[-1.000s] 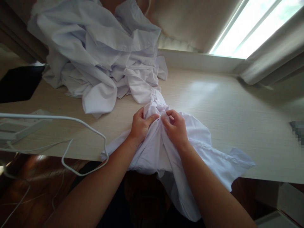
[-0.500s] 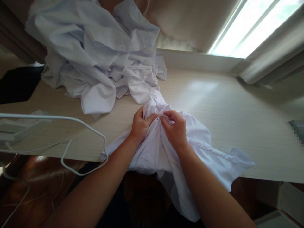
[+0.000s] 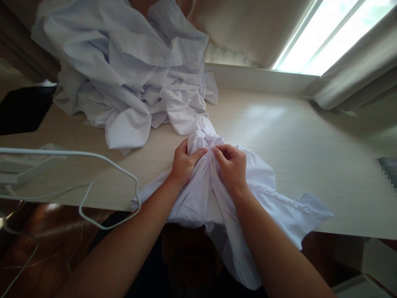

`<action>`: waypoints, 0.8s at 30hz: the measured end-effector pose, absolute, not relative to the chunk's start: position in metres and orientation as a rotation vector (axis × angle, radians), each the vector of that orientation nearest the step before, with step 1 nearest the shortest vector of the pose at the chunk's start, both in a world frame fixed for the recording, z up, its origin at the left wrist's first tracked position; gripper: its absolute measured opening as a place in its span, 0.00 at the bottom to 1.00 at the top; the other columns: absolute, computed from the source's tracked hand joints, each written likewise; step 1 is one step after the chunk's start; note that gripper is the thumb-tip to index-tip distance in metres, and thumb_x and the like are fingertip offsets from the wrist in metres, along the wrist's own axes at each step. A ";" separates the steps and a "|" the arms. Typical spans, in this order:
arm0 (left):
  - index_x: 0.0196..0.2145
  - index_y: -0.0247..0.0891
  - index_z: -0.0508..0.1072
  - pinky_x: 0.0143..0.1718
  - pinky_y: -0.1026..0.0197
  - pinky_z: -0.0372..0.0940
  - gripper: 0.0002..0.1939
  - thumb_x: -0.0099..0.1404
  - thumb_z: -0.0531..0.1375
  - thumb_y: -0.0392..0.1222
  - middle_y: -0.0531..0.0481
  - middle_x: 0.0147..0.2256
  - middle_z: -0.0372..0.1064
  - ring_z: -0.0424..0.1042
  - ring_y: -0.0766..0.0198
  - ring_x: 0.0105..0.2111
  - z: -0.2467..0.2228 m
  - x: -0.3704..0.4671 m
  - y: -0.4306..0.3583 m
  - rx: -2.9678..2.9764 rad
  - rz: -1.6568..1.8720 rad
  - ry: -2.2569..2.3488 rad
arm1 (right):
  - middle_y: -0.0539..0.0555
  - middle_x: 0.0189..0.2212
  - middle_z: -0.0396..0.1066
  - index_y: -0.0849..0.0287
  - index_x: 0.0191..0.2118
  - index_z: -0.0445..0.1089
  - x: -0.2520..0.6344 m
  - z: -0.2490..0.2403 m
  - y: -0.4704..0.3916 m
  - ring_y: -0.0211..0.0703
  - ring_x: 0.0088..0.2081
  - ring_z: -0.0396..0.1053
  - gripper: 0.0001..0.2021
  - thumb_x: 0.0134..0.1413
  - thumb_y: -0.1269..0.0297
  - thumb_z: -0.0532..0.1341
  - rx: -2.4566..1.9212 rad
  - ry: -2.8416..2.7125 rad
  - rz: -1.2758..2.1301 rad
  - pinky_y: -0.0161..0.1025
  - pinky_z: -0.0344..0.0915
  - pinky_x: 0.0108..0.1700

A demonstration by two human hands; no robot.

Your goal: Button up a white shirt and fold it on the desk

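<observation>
A white shirt point(image 3: 260, 207) lies rumpled across the front edge of the table, its lower part hanging over. My left hand point(image 3: 186, 163) is closed on the gathered front of the shirt, thumb pointing right along the cloth. Close beside it, my right hand point(image 3: 231, 163) pinches the shirt's front edge between thumb and forefinger. The two thumb tips almost meet. Whatever small part of the shirt lies between the fingertips is too small to make out. One sleeve spreads out to the right.
A large heap of white garments point(image 3: 124, 70) stands at the back left, its near end touching the shirt. A white cable point(image 3: 102, 156) loops over the table near my left forearm, by a white power strip point(image 3: 31, 165). A black flat object point(image 3: 26, 109) lies at far left.
My right hand has shifted slightly to the right, and its fingers have curled closer together on the cloth. My left thumb has edged right. The shirt is nearly unmoved.
</observation>
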State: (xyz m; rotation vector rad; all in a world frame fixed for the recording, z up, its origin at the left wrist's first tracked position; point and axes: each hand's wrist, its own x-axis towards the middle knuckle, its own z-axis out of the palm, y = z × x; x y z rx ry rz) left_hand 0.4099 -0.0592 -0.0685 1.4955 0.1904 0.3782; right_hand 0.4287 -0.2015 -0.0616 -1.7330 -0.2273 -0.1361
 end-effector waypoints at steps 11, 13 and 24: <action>0.38 0.36 0.75 0.38 0.63 0.63 0.16 0.54 0.70 0.46 0.52 0.35 0.72 0.68 0.64 0.34 -0.068 0.411 -0.059 1.521 0.387 0.176 | 0.52 0.30 0.78 0.58 0.36 0.79 0.430 -0.064 -0.202 0.43 0.32 0.72 0.11 0.56 0.57 0.63 -1.684 -0.217 -0.068 0.39 0.67 0.37; 0.37 0.36 0.75 0.37 0.63 0.63 0.16 0.53 0.70 0.46 0.52 0.34 0.72 0.68 0.64 0.34 -0.068 0.411 -0.059 1.516 0.385 0.181 | 0.52 0.30 0.78 0.58 0.35 0.79 0.431 -0.062 -0.203 0.44 0.33 0.73 0.11 0.55 0.57 0.64 -1.651 -0.211 -0.050 0.39 0.67 0.38; 0.40 0.36 0.75 0.39 0.62 0.65 0.18 0.54 0.70 0.47 0.50 0.37 0.74 0.70 0.63 0.35 -0.074 0.413 -0.057 1.440 0.348 0.173 | 0.50 0.28 0.75 0.57 0.35 0.78 0.436 -0.065 -0.206 0.42 0.32 0.70 0.16 0.58 0.50 0.61 -1.473 -0.181 0.153 0.37 0.65 0.36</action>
